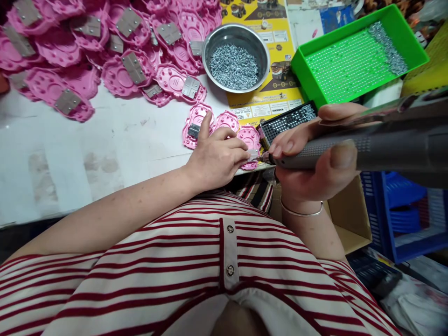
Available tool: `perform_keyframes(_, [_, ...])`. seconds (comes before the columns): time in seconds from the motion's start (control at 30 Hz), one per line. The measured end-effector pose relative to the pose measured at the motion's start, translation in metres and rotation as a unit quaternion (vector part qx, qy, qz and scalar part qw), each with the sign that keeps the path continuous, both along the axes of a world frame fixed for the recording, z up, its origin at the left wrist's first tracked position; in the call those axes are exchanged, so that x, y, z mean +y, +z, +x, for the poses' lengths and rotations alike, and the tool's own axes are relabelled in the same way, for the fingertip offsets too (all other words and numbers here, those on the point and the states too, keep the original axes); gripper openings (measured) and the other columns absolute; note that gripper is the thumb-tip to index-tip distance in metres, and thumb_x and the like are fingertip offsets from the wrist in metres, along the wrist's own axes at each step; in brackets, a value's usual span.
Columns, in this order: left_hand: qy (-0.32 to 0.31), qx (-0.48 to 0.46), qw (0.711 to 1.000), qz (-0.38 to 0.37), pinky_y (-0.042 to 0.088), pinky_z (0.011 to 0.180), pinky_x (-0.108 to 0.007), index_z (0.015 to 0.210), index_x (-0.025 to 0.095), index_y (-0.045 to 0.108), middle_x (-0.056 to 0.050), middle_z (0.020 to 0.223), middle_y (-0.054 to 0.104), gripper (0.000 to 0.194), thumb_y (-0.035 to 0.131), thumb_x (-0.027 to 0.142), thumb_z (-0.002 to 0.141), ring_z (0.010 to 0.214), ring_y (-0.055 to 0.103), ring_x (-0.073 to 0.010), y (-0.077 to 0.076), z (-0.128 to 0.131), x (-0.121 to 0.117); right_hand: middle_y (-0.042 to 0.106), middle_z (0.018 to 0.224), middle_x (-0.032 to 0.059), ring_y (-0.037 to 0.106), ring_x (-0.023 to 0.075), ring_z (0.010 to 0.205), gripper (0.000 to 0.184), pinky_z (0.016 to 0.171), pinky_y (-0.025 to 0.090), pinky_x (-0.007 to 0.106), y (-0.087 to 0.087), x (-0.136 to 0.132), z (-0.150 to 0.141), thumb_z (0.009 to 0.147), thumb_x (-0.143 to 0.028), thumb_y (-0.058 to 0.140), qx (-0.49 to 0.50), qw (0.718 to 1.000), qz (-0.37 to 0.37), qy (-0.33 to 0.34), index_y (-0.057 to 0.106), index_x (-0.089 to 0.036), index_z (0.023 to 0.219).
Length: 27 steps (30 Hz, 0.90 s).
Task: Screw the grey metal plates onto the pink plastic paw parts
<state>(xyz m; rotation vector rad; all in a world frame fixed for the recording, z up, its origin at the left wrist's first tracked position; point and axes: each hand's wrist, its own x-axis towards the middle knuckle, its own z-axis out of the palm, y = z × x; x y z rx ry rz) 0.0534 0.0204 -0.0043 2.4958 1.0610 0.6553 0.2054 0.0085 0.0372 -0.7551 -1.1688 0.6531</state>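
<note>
My right hand point(315, 158) is wrapped round a grey electric screwdriver point(367, 149), whose tip points left at a small metal plate on a pink plastic part point(249, 139) at the table's near edge. My left hand point(217, 156) rests on that row of pink parts, fingers curled and pinching the plate by the tip, index finger stretched toward another pink part point(194, 125). A third pink part point(227, 120) lies between them.
A heap of pink parts with metal plates point(105, 42) fills the far left. A steel bowl of screws point(235, 58) stands behind, a green tray with screws point(357, 53) at the right, a small black screw tray point(287, 122) by my right hand. Blue crates point(406, 214) below right.
</note>
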Motion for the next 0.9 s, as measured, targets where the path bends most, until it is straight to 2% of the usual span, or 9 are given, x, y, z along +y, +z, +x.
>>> perform_keyframes(0.17, [-0.007, 0.005, 1.000, 0.002, 0.013, 0.118, -0.074, 0.095, 0.034, 0.078, 0.003, 0.103, 0.076, 0.021, 0.057, 0.034, 0.095, 0.106, 0.059, -0.0258, 0.002, -0.001, 0.000, 0.045, 0.055, -0.0063, 0.041, 0.0098, 0.038, 0.029, 0.039, 0.040, 0.027, -0.004, 0.004, -0.002, 0.080, -0.057, 0.063, -0.021, 0.999, 0.009, -0.030, 0.068, -0.037, 0.100])
perform_keyframes(0.33, [-0.005, -0.001, 1.000, 0.002, 0.013, 0.118, -0.074, 0.096, 0.035, 0.078, 0.003, 0.101, 0.076, 0.020, 0.058, 0.034, 0.095, 0.106, 0.059, -0.0254, 0.000, 0.000, 0.000, 0.047, 0.052, -0.0065, 0.040, 0.0098, 0.037, 0.029, 0.039, 0.040, 0.026, 0.000, 0.003, -0.001, 0.081, -0.056, 0.062, -0.034, 0.998, 0.022, -0.045, 0.069, -0.035, 0.099])
perform_keyframes(0.43, [-0.004, 0.001, 1.000, 0.008, 0.014, 0.117, -0.074, 0.095, 0.035, 0.078, 0.004, 0.101, 0.076, 0.020, 0.057, 0.035, 0.095, 0.105, 0.059, -0.0254, 0.000, 0.000, 0.000, 0.047, 0.053, -0.0070, 0.041, 0.0090, 0.038, 0.027, 0.038, 0.041, 0.025, -0.002, 0.004, -0.001, 0.082, -0.052, 0.062, -0.025, 0.998, 0.035, -0.039, 0.069, -0.032, 0.099])
perform_keyframes(0.53, [-0.004, 0.007, 1.000, 0.014, 0.015, 0.117, -0.074, 0.094, 0.035, 0.077, 0.003, 0.100, 0.076, 0.020, 0.057, 0.033, 0.095, 0.105, 0.059, -0.0251, 0.000, 0.001, 0.000, 0.042, 0.053, -0.0083, 0.038, 0.0077, 0.034, 0.031, 0.034, 0.038, 0.024, -0.008, 0.008, 0.001, 0.081, -0.054, 0.063, -0.025, 0.997, 0.063, -0.028, 0.068, -0.032, 0.101])
perform_keyframes(0.63, [-0.002, 0.010, 1.000, 0.014, 0.015, 0.117, -0.073, 0.092, 0.034, 0.078, 0.003, 0.098, 0.076, 0.021, 0.057, 0.032, 0.094, 0.103, 0.059, -0.0247, 0.000, 0.002, 0.000, 0.041, 0.053, -0.0093, 0.037, 0.0076, 0.033, 0.035, 0.032, 0.038, 0.024, -0.015, 0.013, 0.004, 0.079, -0.060, 0.062, -0.052, 0.997, 0.059, -0.022, 0.066, -0.034, 0.103])
perform_keyframes(0.77, [0.011, 0.020, 1.000, 0.001, 0.018, 0.118, -0.071, 0.089, 0.032, 0.078, 0.003, 0.094, 0.076, 0.021, 0.058, 0.029, 0.092, 0.099, 0.059, -0.0243, 0.000, 0.004, 0.002, 0.044, 0.050, -0.0095, 0.038, 0.0087, 0.034, 0.030, 0.035, 0.041, 0.025, -0.022, 0.017, 0.008, 0.081, -0.059, 0.060, -0.077, 0.996, 0.049, -0.020, 0.064, -0.033, 0.096])
perform_keyframes(0.9, [0.012, 0.023, 1.000, 0.009, 0.021, 0.116, -0.071, 0.088, 0.031, 0.078, 0.004, 0.095, 0.077, 0.020, 0.058, 0.028, 0.092, 0.097, 0.058, -0.0248, -0.001, 0.005, 0.003, 0.044, 0.050, -0.0094, 0.040, 0.0094, 0.034, 0.033, 0.037, 0.044, 0.026, -0.026, 0.019, 0.013, 0.080, -0.059, 0.062, -0.083, 0.995, 0.055, 0.030, 0.063, -0.033, 0.100])
